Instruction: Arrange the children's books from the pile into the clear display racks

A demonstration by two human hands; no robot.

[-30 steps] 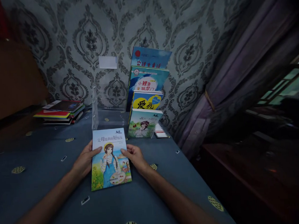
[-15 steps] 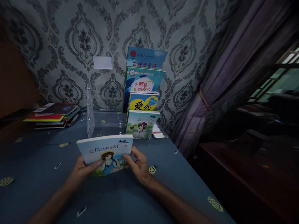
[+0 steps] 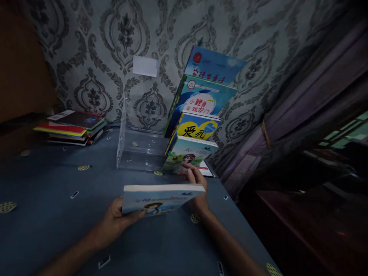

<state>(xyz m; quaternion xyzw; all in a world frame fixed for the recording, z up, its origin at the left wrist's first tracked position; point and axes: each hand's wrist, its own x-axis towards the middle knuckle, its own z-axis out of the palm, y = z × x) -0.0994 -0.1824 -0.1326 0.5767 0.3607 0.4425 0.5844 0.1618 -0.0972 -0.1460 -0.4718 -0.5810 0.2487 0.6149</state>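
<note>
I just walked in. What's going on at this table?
A person is handling a book, held tilted in the left hand above the blue tablecloth. The right hand is partly behind it, fingers by the frontmost standing book; whether they touch it is hard to tell. More books stand in stepped rows on the right side of a clear stand, and a stack of books lies at the left.

The head camera looks forward and down over the table, apparently close.
</note>
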